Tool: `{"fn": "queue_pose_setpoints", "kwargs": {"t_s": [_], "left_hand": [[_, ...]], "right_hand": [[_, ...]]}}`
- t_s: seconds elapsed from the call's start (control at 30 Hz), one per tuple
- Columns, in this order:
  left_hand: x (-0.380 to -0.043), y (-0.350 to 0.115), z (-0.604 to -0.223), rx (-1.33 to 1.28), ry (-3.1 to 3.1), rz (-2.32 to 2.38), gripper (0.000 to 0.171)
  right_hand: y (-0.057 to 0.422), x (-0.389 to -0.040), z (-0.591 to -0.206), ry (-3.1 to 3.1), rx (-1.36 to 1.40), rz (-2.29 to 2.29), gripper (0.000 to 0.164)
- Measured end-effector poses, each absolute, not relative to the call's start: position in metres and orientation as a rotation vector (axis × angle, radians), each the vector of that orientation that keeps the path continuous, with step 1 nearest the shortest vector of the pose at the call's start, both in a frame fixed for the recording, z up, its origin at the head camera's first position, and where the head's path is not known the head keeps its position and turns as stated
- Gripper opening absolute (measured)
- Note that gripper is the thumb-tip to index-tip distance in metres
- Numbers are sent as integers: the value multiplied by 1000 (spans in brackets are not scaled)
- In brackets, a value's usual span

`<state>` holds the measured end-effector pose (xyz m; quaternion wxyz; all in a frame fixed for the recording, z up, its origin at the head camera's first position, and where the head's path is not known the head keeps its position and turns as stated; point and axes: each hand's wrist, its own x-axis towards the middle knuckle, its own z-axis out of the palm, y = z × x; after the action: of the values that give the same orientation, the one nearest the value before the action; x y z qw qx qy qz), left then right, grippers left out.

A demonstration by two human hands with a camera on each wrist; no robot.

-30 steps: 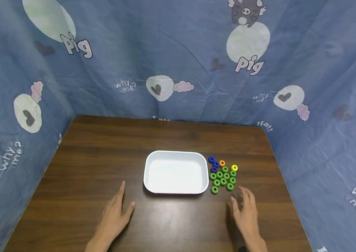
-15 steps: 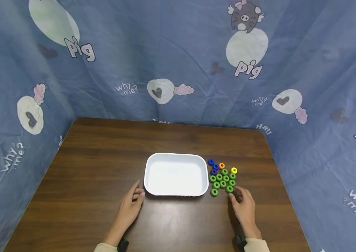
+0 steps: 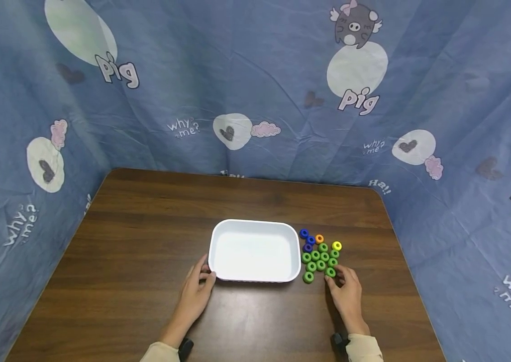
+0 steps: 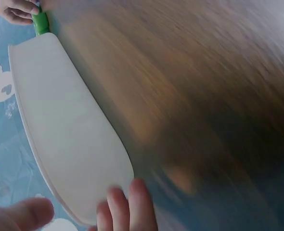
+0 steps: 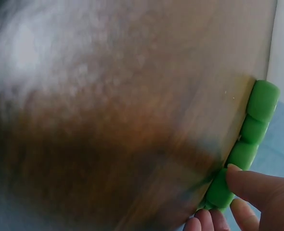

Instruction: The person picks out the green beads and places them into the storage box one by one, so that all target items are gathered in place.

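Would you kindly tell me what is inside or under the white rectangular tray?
Inside the white rectangular tray, only its bare floor shows. It rests on the brown wood-grain table, whose surface beneath is hidden.

“pig” (image 3: 358, 101), “why me?” (image 3: 183, 127), “Ha!!” (image 3: 379, 186), blue cloth (image 3: 255, 60)

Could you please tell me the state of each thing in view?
White rectangular tray: upright, open side up.
Green ring at right hand: pinched by fingers.
Other green rings: lying flat.
Blue rings: lying flat.
Orange ring: lying flat.
Yellow ring: lying flat.
Blue printed cloth: hanging, creased.
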<state>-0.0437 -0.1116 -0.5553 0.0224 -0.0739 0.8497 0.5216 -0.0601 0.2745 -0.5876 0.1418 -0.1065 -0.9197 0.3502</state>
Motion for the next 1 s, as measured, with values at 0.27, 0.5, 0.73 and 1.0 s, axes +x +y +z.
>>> {"fn": "queue_pose_setpoints", "kwargs": {"t_s": [0.27,0.5,0.73,1.0], "left_hand": [[-48,-103,-561,-259,2665,1736,57],[-52,-99,-561,-304,2656,1697,62],[-54,-98,-559,-296,2630,1726,64],[-55,-98,-559,-311,2618,1719,65]], "right_hand": [[273,-60,-593,-2628,-264,944,33],[273,-62,-592,-2647,-289,946,33],[271,-61,-590,-2652,-274,916,31],[273,-62,-575,-2598,-320,913,30]]}}
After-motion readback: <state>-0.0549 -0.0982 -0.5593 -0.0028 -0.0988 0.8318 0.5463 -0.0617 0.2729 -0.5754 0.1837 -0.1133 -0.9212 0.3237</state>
